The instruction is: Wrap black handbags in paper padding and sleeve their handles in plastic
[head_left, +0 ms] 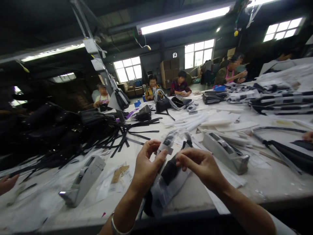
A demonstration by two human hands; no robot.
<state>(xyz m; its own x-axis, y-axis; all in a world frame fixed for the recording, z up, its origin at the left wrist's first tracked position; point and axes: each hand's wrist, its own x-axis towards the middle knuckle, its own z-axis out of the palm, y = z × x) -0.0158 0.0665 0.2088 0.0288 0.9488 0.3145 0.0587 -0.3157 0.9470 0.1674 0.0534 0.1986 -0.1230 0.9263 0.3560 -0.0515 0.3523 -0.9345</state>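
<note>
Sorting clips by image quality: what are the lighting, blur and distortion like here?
In the head view, the lamp and window are blown out to white; the bags on the left sink into shadow; both lamp and window slant; the hands, left and right, read clearly, but detail in the plastic wrap is soft.

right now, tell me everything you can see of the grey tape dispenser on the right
The grey tape dispenser has a long, hard-looking body with a round wheel or roll in its open top; whether tape is loaded is unclear. Its shiny, metallic-looking end points toward the near right. It stands upright on the pale table, close to the right hand, which isn't holding it.
</note>
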